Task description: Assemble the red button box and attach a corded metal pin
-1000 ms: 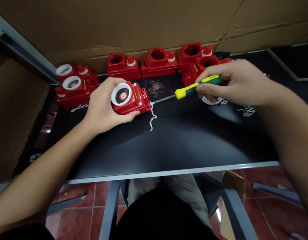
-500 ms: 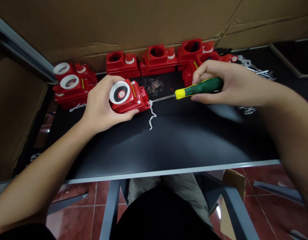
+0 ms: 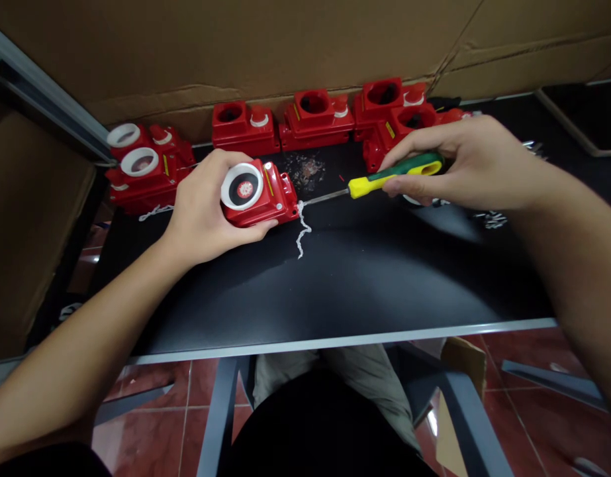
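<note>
My left hand (image 3: 200,209) is wrapped round a red box (image 3: 260,211) that has a white ring and a dark, red-centred disc on top. From the right end of this box a short white chain (image 3: 303,232) trails onto the black table. My right hand (image 3: 464,165) grips a green and yellow screwdriver (image 3: 397,175) by its handle, fingers closed round it. The screwdriver's shaft points left, and its tip meets the box's right end where the chain is attached. The tip itself is too small to make out clearly.
Two red boxes with white rings (image 3: 141,162) stand at the left. Along the cardboard wall (image 3: 285,46) sit several red boxes with open round holes (image 3: 315,119). Dark crumbs (image 3: 305,171) lie behind the held box. Metal pieces (image 3: 491,218) and a dark flat tray (image 3: 588,116) are at the right.
The screwdriver handle has turned about its axis, showing more yellow now. My right hand has rolled with it. My left hand and the red box stay nearly in place.
</note>
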`<state>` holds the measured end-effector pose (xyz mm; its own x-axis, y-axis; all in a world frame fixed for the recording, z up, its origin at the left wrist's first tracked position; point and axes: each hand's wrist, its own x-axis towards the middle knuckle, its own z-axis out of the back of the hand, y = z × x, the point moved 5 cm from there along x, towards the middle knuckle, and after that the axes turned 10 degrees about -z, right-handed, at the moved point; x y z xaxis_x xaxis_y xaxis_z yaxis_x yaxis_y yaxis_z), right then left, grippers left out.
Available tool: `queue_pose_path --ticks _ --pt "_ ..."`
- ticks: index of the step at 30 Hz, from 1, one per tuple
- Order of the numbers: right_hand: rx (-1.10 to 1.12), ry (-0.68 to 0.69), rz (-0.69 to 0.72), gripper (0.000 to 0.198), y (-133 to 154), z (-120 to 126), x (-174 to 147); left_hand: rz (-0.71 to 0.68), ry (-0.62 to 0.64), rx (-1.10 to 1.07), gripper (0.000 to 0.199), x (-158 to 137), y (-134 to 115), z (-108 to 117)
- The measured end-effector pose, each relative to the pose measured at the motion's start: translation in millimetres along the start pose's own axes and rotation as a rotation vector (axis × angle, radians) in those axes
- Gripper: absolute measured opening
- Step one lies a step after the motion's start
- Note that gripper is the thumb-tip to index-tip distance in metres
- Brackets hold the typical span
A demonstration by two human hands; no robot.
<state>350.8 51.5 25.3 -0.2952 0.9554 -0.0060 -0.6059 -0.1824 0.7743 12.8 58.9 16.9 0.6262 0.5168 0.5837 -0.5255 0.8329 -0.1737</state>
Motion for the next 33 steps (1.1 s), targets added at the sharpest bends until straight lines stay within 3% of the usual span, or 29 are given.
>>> queue_pose_path --ticks 8,11,19,28,33 --pt "-0.155 0.008 -0.051 0.079 -2 -7 4 -0.022 0.034 0.002 0.066 1 0 0" --pt "-0.104 0.009 -0.051 0.063 -5 -7 6 -0.042 0.017 -0.045 0.07 2 3 -1" --pt "-0.09 0.051 0.021 0.051 -5 -10 3 0.045 0.032 -0.1 0.067 3 2 -1" --pt "-0.103 0.031 -0.033 0.067 -6 -8 1 0.026 0.042 -0.091 0.066 4 0 -1" --pt "-0.179 0.01 0.023 0.066 3 -7 -2 0.005 0.053 -0.052 0.063 4 -7 0"
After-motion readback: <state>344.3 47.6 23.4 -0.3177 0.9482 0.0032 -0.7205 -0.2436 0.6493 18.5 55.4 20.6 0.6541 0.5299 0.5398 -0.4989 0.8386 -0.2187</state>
